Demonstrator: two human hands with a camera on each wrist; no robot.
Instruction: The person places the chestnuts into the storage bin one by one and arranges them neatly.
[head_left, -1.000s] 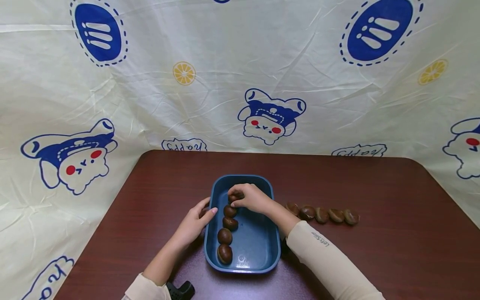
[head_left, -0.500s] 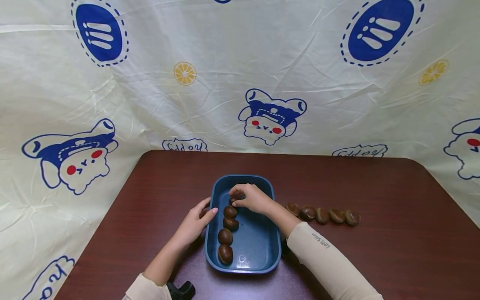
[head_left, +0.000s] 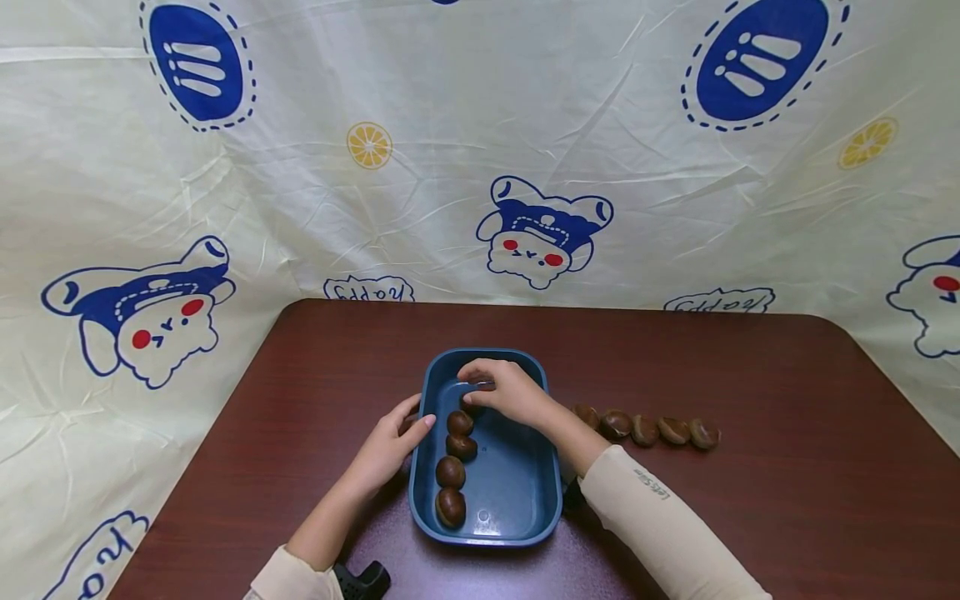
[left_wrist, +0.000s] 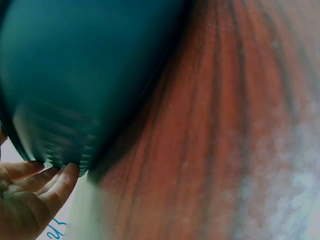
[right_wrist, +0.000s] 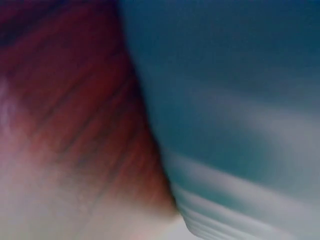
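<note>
A blue plastic tray with raised walls holds a line of brown chestnuts along its left side. My left hand holds the tray's left wall, the thumb over the rim; in the left wrist view the fingertips touch the outer wall. Over the far end of the tray is my right hand, its thumb and fingers parted just above the farthest chestnut, which they partly cover. The right wrist view shows a blurred tray wall and no fingers.
Right of the tray, several more chestnuts lie in a row on the dark red-brown table, partly behind the right forearm. A black object sits by the left sleeve. A printed white sheet hangs behind the table.
My right hand has risen slightly and its thumb and fingers have spread away from the farthest chestnut, leaving it in the tray. The left hand and the tray have stayed in place.
</note>
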